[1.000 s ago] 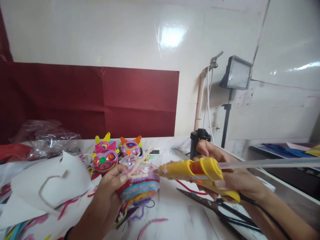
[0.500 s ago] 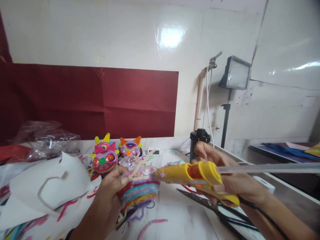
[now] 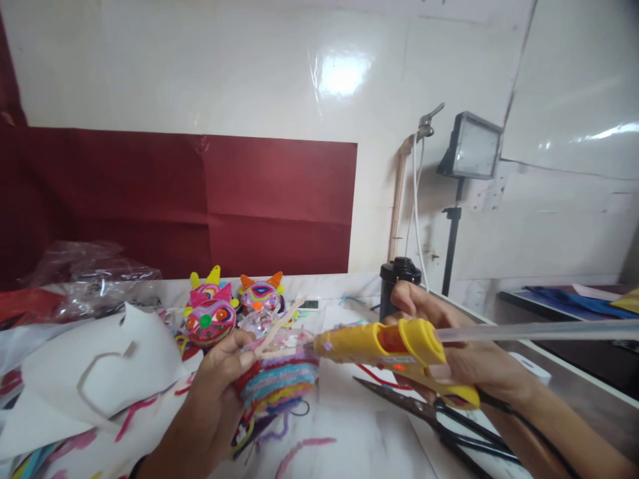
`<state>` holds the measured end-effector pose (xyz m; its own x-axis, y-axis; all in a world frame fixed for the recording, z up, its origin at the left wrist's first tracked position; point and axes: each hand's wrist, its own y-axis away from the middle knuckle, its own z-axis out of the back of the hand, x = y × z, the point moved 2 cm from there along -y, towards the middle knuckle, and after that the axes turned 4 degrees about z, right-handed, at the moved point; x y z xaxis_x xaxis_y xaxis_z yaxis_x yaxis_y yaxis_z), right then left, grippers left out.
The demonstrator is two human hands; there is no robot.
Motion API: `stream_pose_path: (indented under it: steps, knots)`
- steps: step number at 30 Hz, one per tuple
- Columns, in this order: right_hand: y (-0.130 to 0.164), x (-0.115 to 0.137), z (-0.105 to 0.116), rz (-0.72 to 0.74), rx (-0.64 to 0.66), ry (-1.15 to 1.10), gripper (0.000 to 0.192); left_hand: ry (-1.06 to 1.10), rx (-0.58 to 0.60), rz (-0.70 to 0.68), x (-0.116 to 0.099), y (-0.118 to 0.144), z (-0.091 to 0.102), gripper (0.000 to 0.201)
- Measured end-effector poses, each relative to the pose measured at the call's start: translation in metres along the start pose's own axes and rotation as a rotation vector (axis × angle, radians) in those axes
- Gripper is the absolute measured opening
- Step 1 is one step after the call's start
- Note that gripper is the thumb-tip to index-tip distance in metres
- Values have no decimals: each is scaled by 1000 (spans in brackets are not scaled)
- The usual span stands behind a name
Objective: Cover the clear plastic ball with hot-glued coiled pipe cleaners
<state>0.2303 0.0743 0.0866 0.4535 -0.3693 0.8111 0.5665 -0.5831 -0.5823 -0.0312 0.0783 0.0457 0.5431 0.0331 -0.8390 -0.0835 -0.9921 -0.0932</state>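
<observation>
item: left hand (image 3: 219,382) – fingers curled around a rounded pipe-cleaner craft (image 3: 279,379) wrapped in bands of red, blue, pink, yellow and purple; thumb pressed on its top edge, just beside a pale pipe-cleaner strip (image 3: 279,327) that sticks up from it; piece held clear of the table

item: right hand (image 3: 459,362) – closed around the grip of a yellow hot glue gun (image 3: 379,342), index finger raised above the body, the rest wrapped below; whether the trigger is pressed cannot be told; nozzle tip touching or just short of the craft's top edge, near the left thumb; a clear glue stick (image 3: 529,329) runs out the back to the right; a red indicator shows on the gun's underside, so it is judged hot

item: black cord (image 3: 524,426) – trails from the gun along the right forearm

item: scissors (image 3: 429,416) – dark, lying on the white table (image 3: 369,446) below the gun

item: finished crafts (image 3: 212,313) – horned, colourful, standing behind the held piece; loose pipe cleaners (image 3: 299,444) scattered in front

item: white cut paper (image 3: 100,372), crumpled clear plastic bags (image 3: 90,273), black bottle (image 3: 394,283), panel light on a stand (image 3: 472,146)

risks, as judged: nozzle so near the thumb could burn it; glue could drip onto fingers or string across the bands; the upright strip could slip before bonding; the cord could snag the scissors
</observation>
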Motion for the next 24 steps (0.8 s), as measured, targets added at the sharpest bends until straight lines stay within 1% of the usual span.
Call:
stream_pose_path:
  steps: [4, 7, 9, 11, 13, 14, 16, 18, 19, 21, 22, 23, 24]
  knots:
    - [-1, 4, -4, -40, 7, -30, 42, -13, 1, -2, 0, 0, 1, 15]
    - [0, 9, -8, -76, -29, -56, 44, -31, -1, -8, -2, 0, 1, 17]
    - [2, 13, -12, -66, -46, -68, 45, -30, -16, -23, -4, -1, 2, 18]
    - [5, 14, -16, -70, -60, 36, 42, -16, -41, -38, -7, -3, 4, 19]
    - [7, 13, -23, -130, -32, 313, 42, 7, -68, -68, -10, -6, 8, 21]
    - [8, 11, -28, -180, 8, 485, 43, 1, -60, -62, -12, -8, 9, 21]
    - [7, 4, -39, -265, 135, 806, 43, -2, -47, -63, -14, -11, 13, 20]
    - [4, -9, -51, -278, 273, 1058, 40, -6, -45, -76, -16, -13, 17, 19]
    - [2, -17, -57, -254, 324, 1168, 36, -6, -46, -85, -16, -14, 19, 19]
    - [-1, -41, -67, -159, 433, 1319, 18, -8, -45, -98, -16, -15, 21, 19]
    - [0, -56, -71, -88, 539, 1365, 11, -11, -42, -98, -16, -16, 21, 19]
    - [1, -74, -74, -38, 613, 1407, 9, -15, -37, -96, -15, -16, 21, 19]
    - [3, -93, -74, 6, 689, 1446, 12, -21, -32, -92, -14, -16, 21, 19]
